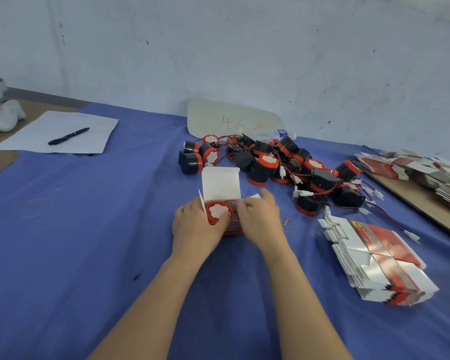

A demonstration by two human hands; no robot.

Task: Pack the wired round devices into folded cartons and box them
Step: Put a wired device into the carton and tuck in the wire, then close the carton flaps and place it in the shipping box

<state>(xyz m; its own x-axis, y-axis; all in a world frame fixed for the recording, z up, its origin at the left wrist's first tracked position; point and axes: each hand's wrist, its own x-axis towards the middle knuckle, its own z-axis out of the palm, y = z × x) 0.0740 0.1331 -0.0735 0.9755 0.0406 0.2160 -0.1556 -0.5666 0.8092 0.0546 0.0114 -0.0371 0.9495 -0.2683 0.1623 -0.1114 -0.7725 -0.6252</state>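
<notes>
I count one opened carton (pixel 220 185) with one round device (pixel 218 210) sitting in it. Behind it is a tangled heap of devices (pixel 266 165), about fifteen as near as I can tell. There are two lots of flat cartons, a near stack (pixel 374 258) and a far spread (pixel 426 172), plus one pen (pixel 68 136), one sheet of paper (pixel 31 137), one plastic bottle (pixel 273 135) and one cardboard sign (pixel 231 120).

Blue-clothed table (pixel 89 229): devices (pixel 265 167), flat cartons (pixel 379 258)
</notes>
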